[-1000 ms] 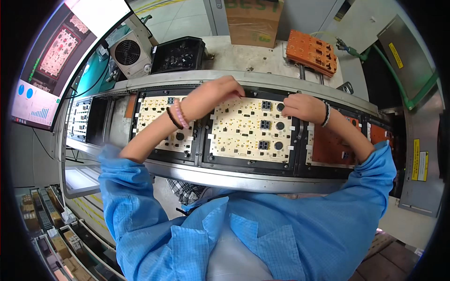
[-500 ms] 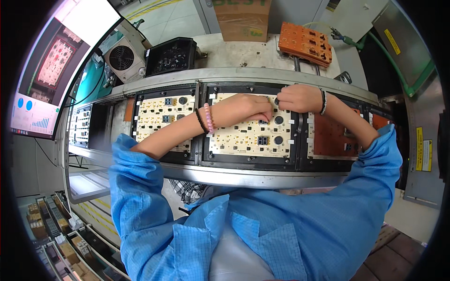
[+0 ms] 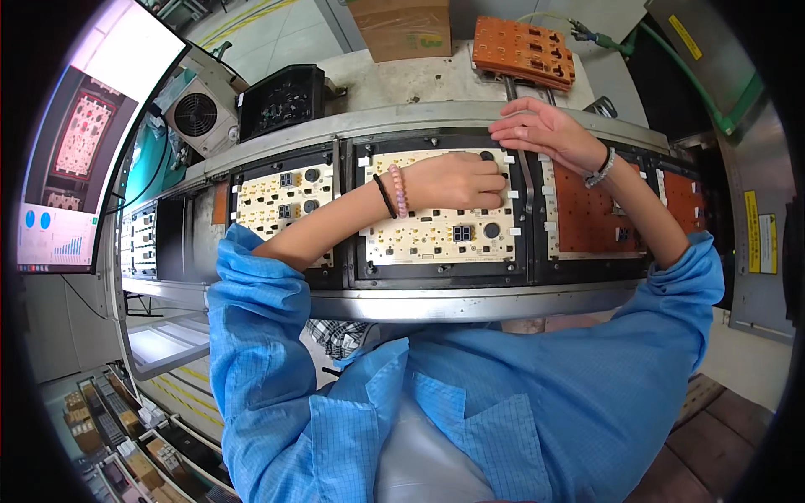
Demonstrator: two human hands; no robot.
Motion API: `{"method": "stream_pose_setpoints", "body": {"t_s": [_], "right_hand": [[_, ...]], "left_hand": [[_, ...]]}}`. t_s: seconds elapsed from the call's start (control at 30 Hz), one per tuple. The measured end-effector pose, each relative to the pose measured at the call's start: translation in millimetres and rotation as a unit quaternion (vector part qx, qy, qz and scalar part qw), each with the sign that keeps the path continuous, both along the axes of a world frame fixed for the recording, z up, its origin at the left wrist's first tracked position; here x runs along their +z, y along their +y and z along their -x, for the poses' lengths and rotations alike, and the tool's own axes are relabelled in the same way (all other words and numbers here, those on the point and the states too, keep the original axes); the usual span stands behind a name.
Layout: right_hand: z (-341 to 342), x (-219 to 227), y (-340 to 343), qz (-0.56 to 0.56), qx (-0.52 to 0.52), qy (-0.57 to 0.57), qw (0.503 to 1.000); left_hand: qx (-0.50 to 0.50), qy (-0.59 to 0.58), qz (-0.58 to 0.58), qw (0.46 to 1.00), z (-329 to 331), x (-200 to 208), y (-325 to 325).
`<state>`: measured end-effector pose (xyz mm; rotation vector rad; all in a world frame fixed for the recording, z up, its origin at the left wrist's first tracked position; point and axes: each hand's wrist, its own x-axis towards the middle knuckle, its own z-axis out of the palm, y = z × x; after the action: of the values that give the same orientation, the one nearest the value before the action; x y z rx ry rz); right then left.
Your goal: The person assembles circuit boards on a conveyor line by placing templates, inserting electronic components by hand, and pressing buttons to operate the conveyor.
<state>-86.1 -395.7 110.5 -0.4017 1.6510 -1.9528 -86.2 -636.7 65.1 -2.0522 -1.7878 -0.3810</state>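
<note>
A cream circuit board lies in a black frame on the conveyor in the middle, with two-digit displays and round black parts on it. My left hand is on the board's right half, its fingers curled down together at the right column of round parts. Whatever lies under those fingertips is hidden. Above the board's far right corner and the frame beside it, my right hand hangs with its fingers stretched out, holding nothing. Another cream board sits in the frame to the left.
Orange-brown boards in frames lie to the right, partly under my right forearm. Behind the metal rail are a black bin of small parts, a cardboard box and stacked orange plates. A monitor stands left.
My right hand has lifted off the board's far right corner and its fingers have straightened. My left hand has shifted right over the round parts. The whole view has moved slightly.
</note>
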Motion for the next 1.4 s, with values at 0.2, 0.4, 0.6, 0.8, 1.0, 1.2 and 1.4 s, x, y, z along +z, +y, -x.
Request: {"method": "stream_pose_setpoints", "body": {"t_s": [0.2,0.4,0.6,0.8,1.0,1.2,1.4], "right_hand": [[-4.7,0.5,21.0,-0.053,0.039,-0.067,0.996],[-3.3,-11.7,14.8,0.056,0.035,-0.108,0.992],[-17.9,5.0,2.3,-0.005,0.012,-0.077,0.997],[-23.5,1.4,6.7,-0.061,-0.015,-0.119,0.991],[-59.6,9.6,1.0,-0.16,0.039,-0.032,0.986],[-92.9,2.2,-15.1,-0.134,0.043,-0.111,0.984],[-98.9,4.8,-23.8,-0.369,0.136,0.24,0.887]], "left_hand": [[-0.018,-0.034,-0.032,0.999,-0.7,-4.1,4.7],[-0.025,0.019,-0.036,0.999,-3.6,-2.4,3.0],[-0.014,0.023,-0.003,1.0,-2.9,-2.0,0.5],[0.01,0.057,0.03,0.998,-3.9,0.6,2.6],[0.072,-0.06,-0.032,0.995,-20.1,21.3,-34.4],[0.114,-0.118,-0.017,0.986,-48.9,28.9,-88.4],[0.157,-0.16,0.015,0.974,-70.3,26.8,-126.2]]}}
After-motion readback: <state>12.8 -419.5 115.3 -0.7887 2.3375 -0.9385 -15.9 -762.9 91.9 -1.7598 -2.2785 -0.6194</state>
